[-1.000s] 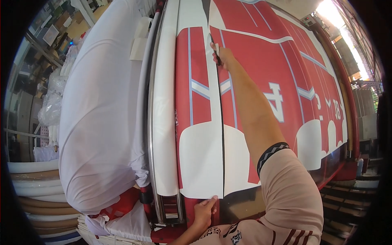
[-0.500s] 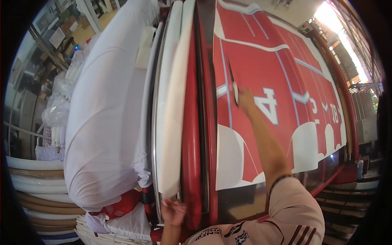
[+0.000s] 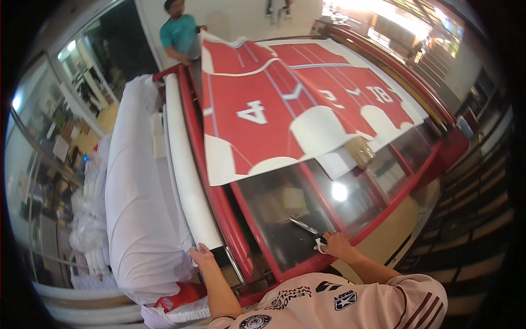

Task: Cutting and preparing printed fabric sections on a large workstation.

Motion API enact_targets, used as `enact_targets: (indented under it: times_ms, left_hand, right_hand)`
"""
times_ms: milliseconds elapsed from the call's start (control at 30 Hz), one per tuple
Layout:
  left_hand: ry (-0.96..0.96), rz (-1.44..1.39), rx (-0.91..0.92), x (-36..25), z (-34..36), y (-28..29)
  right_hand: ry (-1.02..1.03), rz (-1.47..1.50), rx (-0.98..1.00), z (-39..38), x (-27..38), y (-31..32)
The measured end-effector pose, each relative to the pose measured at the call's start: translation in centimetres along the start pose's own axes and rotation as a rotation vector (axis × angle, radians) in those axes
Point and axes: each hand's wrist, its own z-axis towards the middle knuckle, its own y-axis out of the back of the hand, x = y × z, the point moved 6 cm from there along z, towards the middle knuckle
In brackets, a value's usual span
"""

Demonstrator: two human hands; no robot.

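Scissors (image 3: 306, 226) with dark and white handles are in my right hand (image 3: 335, 245), fingers wrapped round the handles. The blades point up and left over the dark glassy panel of the red machine. My left hand (image 3: 203, 255) is closed at the near corner of the white paper roll (image 3: 189, 181), seemingly pinching its edge. Beyond the scissors, a large sheet printed with red jersey panels (image 3: 241, 142), white numbers and pale blue stripes lies across the machine, its near edge apart from both hands.
A roll draped in white fabric (image 3: 134, 192) runs along the left. A red roller (image 3: 233, 236) lies between the paper roll and panel. A brown taped block (image 3: 359, 152) rests at the sheet's near edge. Another person in a teal shirt (image 3: 179, 34) stands at the far end.
My right hand has drawn the scissors back from over the printed sheet to the near panel. The view has shifted, bringing the other person into sight. My left hand stays by the roll's near end.
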Motion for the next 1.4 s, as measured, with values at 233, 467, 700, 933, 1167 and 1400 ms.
enact_targets:
  times_ms: [233,467,700,933,1167,1400]
  left_hand:
    - [-0.23,0.642,0.629,8.4,-16.4,-4.1]
    - [-0.26,0.88,0.523,15.1,-23.2,2.9]
    - [-0.404,0.86,0.312,11.3,-27.8,9.0]
    - [-0.385,0.896,0.203,14.8,-28.8,9.7]
    - [-0.301,0.969,0.314,19.4,-29.2,9.1]
    - [-0.281,1.13,0.443,22.2,-32.5,5.2]
  right_hand:
    - [-0.106,0.254,-0.194,-2.2,-3.8,0.2]
    - [0.17,0.569,0.005,3.6,-11.1,4.2]
    - [-0.82,0.644,-0.758,17.9,-47.0,15.9]
    - [-0.905,1.655,-0.367,28.1,-49.8,11.7]
    - [-0.88,1.83,-0.489,31.1,-52.9,7.6]
    - [-0.544,2.054,-0.428,32.1,-48.9,15.3]
